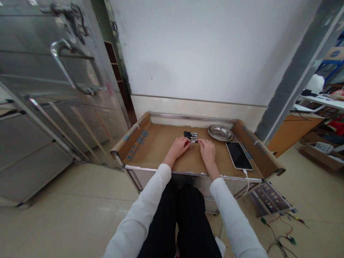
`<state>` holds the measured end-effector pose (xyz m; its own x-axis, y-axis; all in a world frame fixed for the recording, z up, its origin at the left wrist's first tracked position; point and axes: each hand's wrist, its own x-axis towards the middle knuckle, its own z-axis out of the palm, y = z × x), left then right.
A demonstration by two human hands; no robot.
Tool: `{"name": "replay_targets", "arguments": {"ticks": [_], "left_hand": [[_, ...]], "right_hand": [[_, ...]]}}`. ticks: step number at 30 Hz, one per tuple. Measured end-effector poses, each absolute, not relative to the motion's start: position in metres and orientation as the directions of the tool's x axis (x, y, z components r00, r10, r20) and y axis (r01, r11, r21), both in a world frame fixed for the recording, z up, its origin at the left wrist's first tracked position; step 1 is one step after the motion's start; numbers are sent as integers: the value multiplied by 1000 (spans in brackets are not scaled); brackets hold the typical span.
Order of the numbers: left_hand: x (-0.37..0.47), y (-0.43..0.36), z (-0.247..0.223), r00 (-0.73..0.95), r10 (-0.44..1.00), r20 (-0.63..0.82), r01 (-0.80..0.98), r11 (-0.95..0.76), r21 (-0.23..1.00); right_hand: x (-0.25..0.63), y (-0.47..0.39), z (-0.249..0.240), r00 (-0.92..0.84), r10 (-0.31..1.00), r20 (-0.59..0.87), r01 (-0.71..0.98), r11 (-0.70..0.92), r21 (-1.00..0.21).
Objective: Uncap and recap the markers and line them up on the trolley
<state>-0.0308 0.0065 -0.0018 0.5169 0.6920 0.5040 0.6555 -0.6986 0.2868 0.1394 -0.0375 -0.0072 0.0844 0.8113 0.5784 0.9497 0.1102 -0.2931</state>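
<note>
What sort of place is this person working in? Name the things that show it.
Probably a workshop or storeroom: a metal door with a heavy handle, a cardboard-lined work table, and cluttered benches alongside.

The cardboard lining (163,150) on the metal cart (188,116) is brown, with blue print along its left and right flaps. Near the far edge lie black markers (190,135) with white bands, and 1 red piece (187,143) shows between the hands. The bowl (220,132) by the far right corner is shiny silver. The phone (239,155) has a black screen, pale rim and white cable (246,179). Both sleeves (150,204) are white.
</note>
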Motion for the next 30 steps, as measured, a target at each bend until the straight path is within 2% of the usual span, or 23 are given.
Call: {"name": "replay_targets", "arguments": {"ticks": [6,10,13,16,20,24,27,30], "left_hand": [[-30,6,-1,516,665,540,639,-718,274],[-31,6,-1,473,660,584,617,-721,316],[-32,6,-2,397,671,626,603,-705,373],[-33,7,-2,325,698,638,659,-651,377],[-36,10,-4,149,744,652,824,-457,334],[-39,15,-11,27,776,630,884,-312,348],[-38,20,-17,-16,795,607,884,-273,380],[-37,23,-21,12,802,597,867,-306,393]], "right_hand": [[136,-39,-5,10,821,571,947,176,-268],[132,-40,-4,-177,814,552,844,415,-341],[130,-38,-6,-212,798,564,767,494,-410],[131,-33,-11,-197,801,566,769,484,-418],[135,-28,-20,-171,798,577,816,443,-371],[138,-26,-25,-126,812,570,879,358,-315],[138,-27,-27,-90,820,565,916,290,-276],[139,-27,-28,-67,830,554,937,243,-251]]}}
